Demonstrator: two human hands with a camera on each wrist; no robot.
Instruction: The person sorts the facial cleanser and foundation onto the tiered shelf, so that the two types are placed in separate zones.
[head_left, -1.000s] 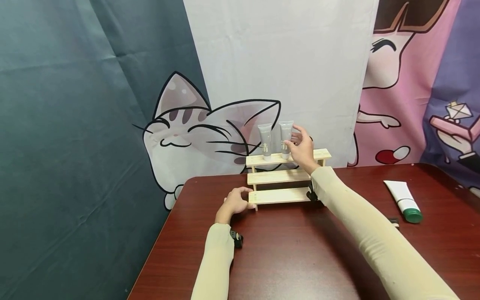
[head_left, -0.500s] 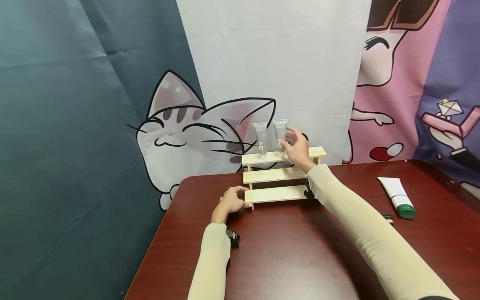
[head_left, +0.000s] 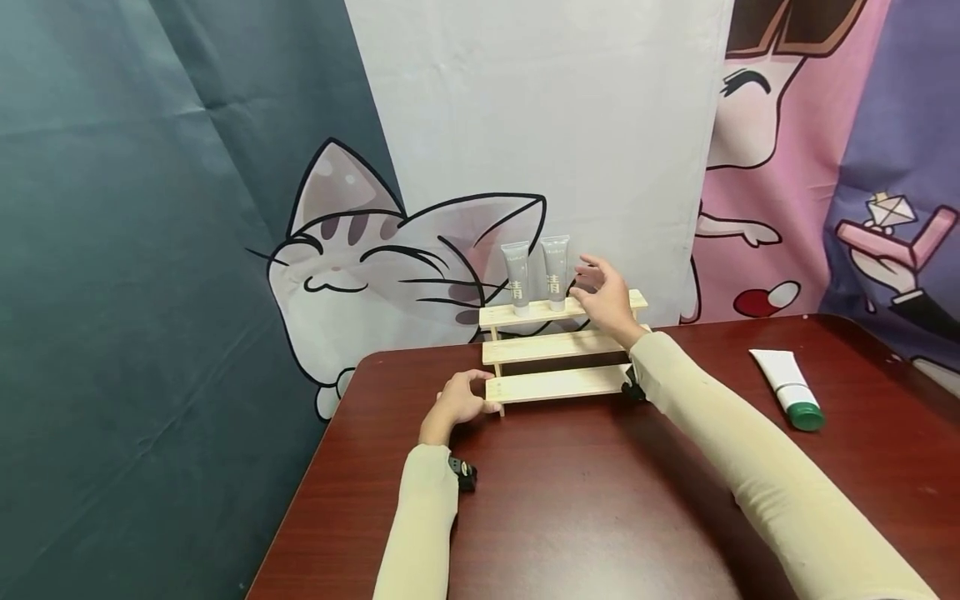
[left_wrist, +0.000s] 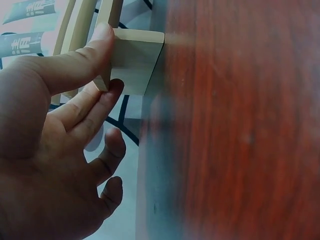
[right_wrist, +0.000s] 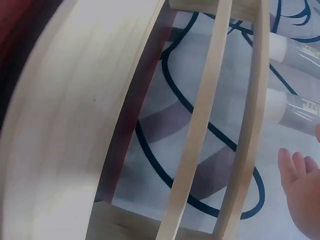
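Observation:
A three-tier wooden shelf [head_left: 558, 385] stands at the back of the table. Two clear-grey squeeze tubes with white caps, a left tube [head_left: 517, 279] and a right tube [head_left: 555, 275], stand cap-down on its top tier. My left hand [head_left: 459, 400] grips the left end of the lowest tier; in the left wrist view the thumb [left_wrist: 102, 35] lies on the plank and fingers are under it. My right hand [head_left: 609, 300] is just right of the right tube, apart from it, fingers spread with nothing between them. Both tubes' white caps show in the right wrist view.
A white squeeze tube with a green cap [head_left: 786, 387] lies on the right of the dark red table [head_left: 570, 500]. Behind the table hangs a printed cloth backdrop [head_left: 585, 108] with a cartoon cat, close to the shelf.
My right hand has let go of the right tube and drawn back to the right; that tube stays upright. My left hand keeps its grip on the shelf. The head view has shifted slightly.

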